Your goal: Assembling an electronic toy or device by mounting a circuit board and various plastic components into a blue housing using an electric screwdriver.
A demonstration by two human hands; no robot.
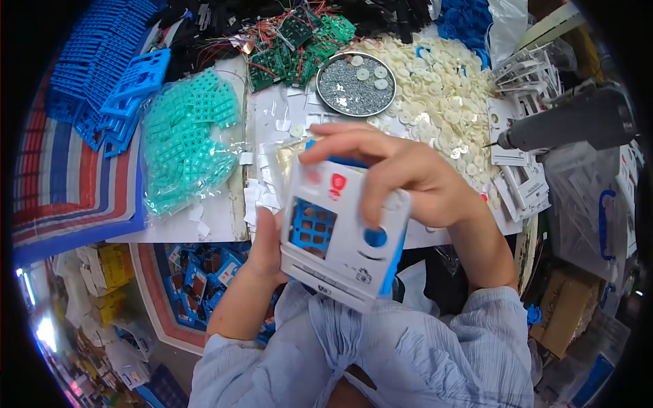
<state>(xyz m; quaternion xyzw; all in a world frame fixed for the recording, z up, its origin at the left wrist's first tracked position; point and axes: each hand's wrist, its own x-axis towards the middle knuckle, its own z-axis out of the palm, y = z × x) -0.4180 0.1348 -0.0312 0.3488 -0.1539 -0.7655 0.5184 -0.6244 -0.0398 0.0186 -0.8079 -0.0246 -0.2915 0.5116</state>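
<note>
Above my lap, tilted, is a white plastic front panel (349, 234) with a blue plastic part behind it. Blue grid (313, 224) shows through its square window, and blue also shows in a round hole at its right. My left hand (267, 248) grips the panel's lower left edge, most of its fingers hidden behind. Over the top right comes my right hand (415, 173), its thumb or a bent finger on the white face and other fingers stretched along the top edge. Fingertips are slightly blurred.
Beyond the panel lie a bag of green keypads (190, 139), circuit boards (292, 51) with wires, a round dish of screws (347, 95) and a heap of cream discs (442, 88). A dark power screwdriver (571, 122) juts in from the right. Blue frames (129, 88) are stacked left.
</note>
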